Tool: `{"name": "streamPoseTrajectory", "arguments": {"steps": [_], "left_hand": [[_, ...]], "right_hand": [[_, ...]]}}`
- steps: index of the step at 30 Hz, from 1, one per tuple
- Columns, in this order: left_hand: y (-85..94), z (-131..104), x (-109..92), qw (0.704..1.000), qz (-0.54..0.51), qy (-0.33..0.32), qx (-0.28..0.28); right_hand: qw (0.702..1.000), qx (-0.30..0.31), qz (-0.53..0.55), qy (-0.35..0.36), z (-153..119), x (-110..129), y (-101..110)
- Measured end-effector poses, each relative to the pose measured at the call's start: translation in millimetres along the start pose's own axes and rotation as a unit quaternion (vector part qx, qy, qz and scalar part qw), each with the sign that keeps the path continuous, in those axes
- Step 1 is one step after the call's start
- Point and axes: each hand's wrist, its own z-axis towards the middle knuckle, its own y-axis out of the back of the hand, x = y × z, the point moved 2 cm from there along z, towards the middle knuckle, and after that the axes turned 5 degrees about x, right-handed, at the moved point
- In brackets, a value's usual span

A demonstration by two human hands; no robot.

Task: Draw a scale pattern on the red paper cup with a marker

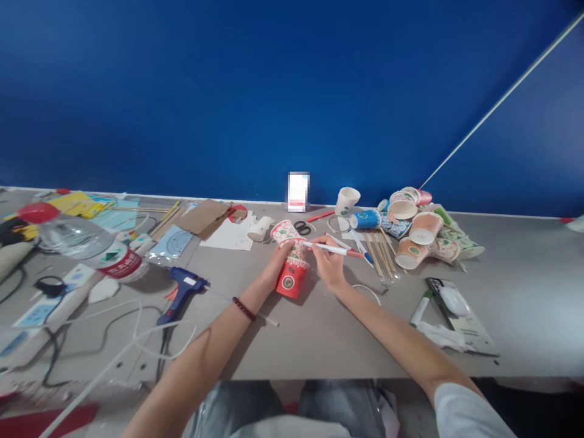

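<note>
My left hand (276, 267) is wrapped round the side of a red paper cup (292, 286) with a white scalloped pattern. Another red-and-white patterned paper cup (283, 231) adjoins its upper end; how the two are joined is hidden. In my right hand (330, 269) is a white marker pen (335, 249) with a red band and a blue end. The pen's tip points left at the patterned part of the cups; whether it touches cannot be made out. Just behind the cups lie black scissors (302, 228).
Left of my hands lie a blue glue gun (182, 292), a water bottle (98, 243), a power strip (50, 310) and loose cables. Piled paper cups (424, 228) and wooden sticks (379, 252) are on the right. A blurred bright screen (298, 191) stands by the blue wall.
</note>
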Motion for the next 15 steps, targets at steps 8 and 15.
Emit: {"name": "streamPoseTrajectory", "arguments": {"steps": [8,15], "left_hand": [[1.2,1.0,0.6,1.000,0.012,-0.014,-0.003],[3.7,3.4,1.4,0.999,0.023,-0.022,0.008]], "right_hand": [[1.000,0.002,-0.010,-0.009,-0.7,1.7,-0.6],[1.000,0.006,-0.023,-0.007,-0.3,3.9,0.0]]}}
